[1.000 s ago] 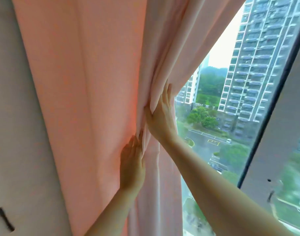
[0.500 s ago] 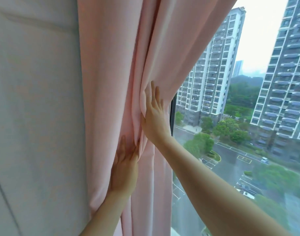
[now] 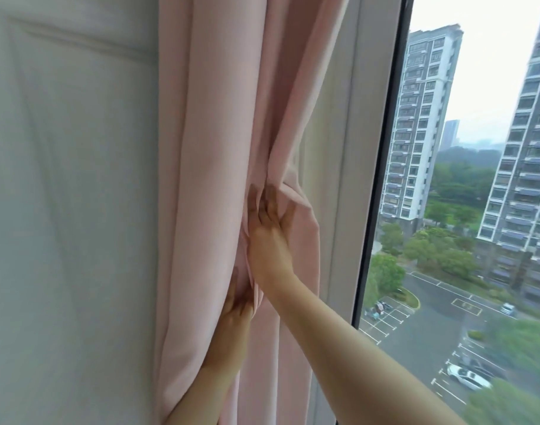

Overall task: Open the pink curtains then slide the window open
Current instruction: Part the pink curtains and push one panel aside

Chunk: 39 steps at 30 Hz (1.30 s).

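The pink curtain hangs bunched in tight vertical folds against the wall at the left of the window. My right hand presses into the folds with its fingers pushed into the fabric, gathering a pleat. Just below it my left hand lies against the curtain, its fingertips tucked under a fold. To the right, the white window frame and its dark edge stand uncovered. The window glass shows tower blocks and a car park outside.
A pale panelled wall fills the left side, right beside the gathered curtain. The window pane runs from the dark frame edge to the right border of the view.
The curtain has been pushed further left and bunched tighter, so the white window frame now shows. Both hands moved left with the fabric, and the view turned left.
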Each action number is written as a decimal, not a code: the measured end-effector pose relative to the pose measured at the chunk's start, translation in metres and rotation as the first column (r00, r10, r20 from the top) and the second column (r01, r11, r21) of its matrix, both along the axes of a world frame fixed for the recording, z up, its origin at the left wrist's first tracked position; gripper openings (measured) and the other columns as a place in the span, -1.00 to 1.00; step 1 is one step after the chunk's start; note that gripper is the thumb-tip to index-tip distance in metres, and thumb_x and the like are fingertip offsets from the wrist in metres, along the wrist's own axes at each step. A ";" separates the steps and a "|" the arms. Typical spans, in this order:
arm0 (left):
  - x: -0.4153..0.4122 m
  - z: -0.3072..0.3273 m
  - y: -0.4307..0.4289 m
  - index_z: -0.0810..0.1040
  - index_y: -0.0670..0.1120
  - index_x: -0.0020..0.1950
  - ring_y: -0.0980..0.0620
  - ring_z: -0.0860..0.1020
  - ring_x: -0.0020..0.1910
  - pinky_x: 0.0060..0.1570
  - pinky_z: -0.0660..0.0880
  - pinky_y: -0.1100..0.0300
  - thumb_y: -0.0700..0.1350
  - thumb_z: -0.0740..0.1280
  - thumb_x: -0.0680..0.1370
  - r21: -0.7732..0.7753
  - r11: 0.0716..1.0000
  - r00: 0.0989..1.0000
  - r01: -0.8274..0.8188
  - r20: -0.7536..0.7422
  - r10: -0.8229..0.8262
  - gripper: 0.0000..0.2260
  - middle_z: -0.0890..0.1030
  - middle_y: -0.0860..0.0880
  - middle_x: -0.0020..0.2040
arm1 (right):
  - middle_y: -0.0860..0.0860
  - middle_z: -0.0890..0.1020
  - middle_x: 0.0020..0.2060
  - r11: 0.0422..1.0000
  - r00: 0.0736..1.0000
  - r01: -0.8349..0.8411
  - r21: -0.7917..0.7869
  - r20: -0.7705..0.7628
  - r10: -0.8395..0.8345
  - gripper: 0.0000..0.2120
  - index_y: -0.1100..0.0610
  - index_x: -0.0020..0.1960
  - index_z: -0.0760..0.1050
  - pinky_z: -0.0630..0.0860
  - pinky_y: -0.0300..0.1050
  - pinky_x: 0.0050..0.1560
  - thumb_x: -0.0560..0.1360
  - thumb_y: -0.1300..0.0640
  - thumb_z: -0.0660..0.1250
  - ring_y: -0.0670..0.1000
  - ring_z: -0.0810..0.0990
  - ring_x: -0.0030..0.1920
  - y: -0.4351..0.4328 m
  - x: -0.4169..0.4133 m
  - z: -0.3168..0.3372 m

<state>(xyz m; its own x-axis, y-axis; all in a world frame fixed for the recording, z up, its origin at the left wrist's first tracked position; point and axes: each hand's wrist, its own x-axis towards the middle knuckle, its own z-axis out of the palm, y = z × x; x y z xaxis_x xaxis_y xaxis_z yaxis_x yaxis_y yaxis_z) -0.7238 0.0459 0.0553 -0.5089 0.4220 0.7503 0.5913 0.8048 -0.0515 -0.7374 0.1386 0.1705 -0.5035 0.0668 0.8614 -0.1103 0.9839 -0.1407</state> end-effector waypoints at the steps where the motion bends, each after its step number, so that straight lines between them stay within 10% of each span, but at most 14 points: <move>1: 0.000 0.000 -0.001 0.59 -0.22 0.19 -0.18 0.48 0.28 0.45 -0.25 0.21 -0.42 0.14 0.33 -0.014 1.000 1.000 0.004 -0.018 -0.005 -0.51 0.63 -0.21 0.17 | 0.29 0.22 0.47 0.999 0.999 -0.036 -0.018 -0.002 0.036 -0.31 0.28 0.50 -0.08 0.15 0.21 0.47 0.46 0.44 0.15 0.20 0.06 0.52 -0.001 -0.001 0.000; 8: 0.006 -0.028 0.001 0.51 -0.16 0.31 -0.12 0.39 0.38 0.49 -0.32 0.03 -0.37 0.52 0.12 -0.044 0.999 0.967 -0.024 0.252 0.034 -0.26 0.49 -0.19 0.36 | 0.24 0.20 0.49 0.996 0.993 -0.092 -0.018 0.078 0.093 -0.30 0.25 0.52 -0.09 0.27 -0.02 0.45 0.50 0.40 0.19 0.15 0.12 0.52 0.008 0.008 -0.008; 12: 0.034 -0.042 -0.001 0.31 -0.20 0.45 -0.13 0.42 0.37 0.44 0.00 0.14 -0.18 0.60 -0.23 -0.052 0.998 0.944 0.035 0.330 -0.016 0.22 0.41 -0.17 0.43 | 0.16 0.12 0.53 0.981 0.961 -0.180 -0.068 0.199 0.190 -0.34 0.19 0.52 -0.17 0.31 -0.11 0.41 0.54 0.38 0.09 0.09 0.10 0.52 0.016 0.043 -0.016; 15: 0.046 -0.060 -0.006 0.11 -0.18 0.52 -0.03 0.10 0.53 0.50 -0.16 0.18 -0.12 0.36 0.37 0.139 0.987 0.961 0.076 0.256 -0.110 -0.23 0.31 -0.16 0.48 | 0.15 0.13 0.52 0.980 0.957 -0.194 -0.042 0.213 0.199 -0.30 0.13 0.52 -0.22 0.30 0.01 0.42 0.54 0.29 0.11 0.11 0.02 0.54 0.020 0.072 -0.025; 17: 0.063 -0.069 -0.003 0.21 -0.20 0.47 -0.10 0.24 0.48 0.50 -0.05 0.15 -0.03 0.15 0.50 0.267 0.962 0.949 0.063 0.283 -0.141 -0.44 0.32 -0.14 0.47 | 0.14 0.20 0.50 0.981 0.962 -0.179 -0.074 0.195 0.191 -0.28 0.11 0.53 -0.21 0.27 0.04 0.43 0.53 0.18 0.16 0.14 0.06 0.53 0.021 0.097 -0.033; 23: 0.151 -0.073 0.027 0.11 -0.07 0.45 -0.22 0.37 0.32 0.34 0.31 -0.02 -0.08 0.38 0.47 0.660 0.740 0.929 0.129 0.180 -0.323 -0.36 0.29 -0.15 0.35 | 0.06 0.50 0.17 0.974 0.987 -0.141 -0.178 0.049 0.152 -0.33 0.05 0.53 0.01 0.38 -0.10 0.21 0.53 0.07 0.26 0.07 0.42 0.19 0.053 0.196 -0.048; 34: 0.305 -0.068 0.069 0.24 -0.15 0.42 -0.24 0.38 0.24 0.37 0.25 0.10 -0.03 0.31 0.45 0.606 0.680 0.899 0.414 -0.156 -0.409 -0.42 0.35 -0.26 0.29 | -0.03 0.44 0.35 0.961 0.984 -0.039 -0.275 0.157 0.084 -0.54 0.03 0.44 0.26 0.39 -0.16 0.33 0.58 -0.02 0.21 -0.07 0.40 0.33 0.112 0.379 -0.074; 39: 0.374 -0.048 0.111 0.48 -0.01 0.29 0.06 0.47 0.22 0.26 0.36 0.10 -0.02 0.18 0.53 0.597 0.637 0.684 0.487 0.193 -0.704 -0.66 0.53 0.03 0.25 | 0.00 0.47 0.32 0.933 0.983 0.169 -0.317 0.126 -0.136 -0.60 0.08 0.37 0.35 0.38 -0.15 0.32 0.54 0.13 0.22 -0.02 0.41 0.32 0.133 0.471 -0.074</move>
<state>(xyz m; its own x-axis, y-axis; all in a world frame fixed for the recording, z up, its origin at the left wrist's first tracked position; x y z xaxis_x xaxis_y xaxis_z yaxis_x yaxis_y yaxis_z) -0.3500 0.1568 0.0069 -0.5500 0.3914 0.7378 0.8243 0.1128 0.5547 -0.2666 0.2717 0.0966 -0.5474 0.4171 0.7255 0.0687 0.8864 -0.4578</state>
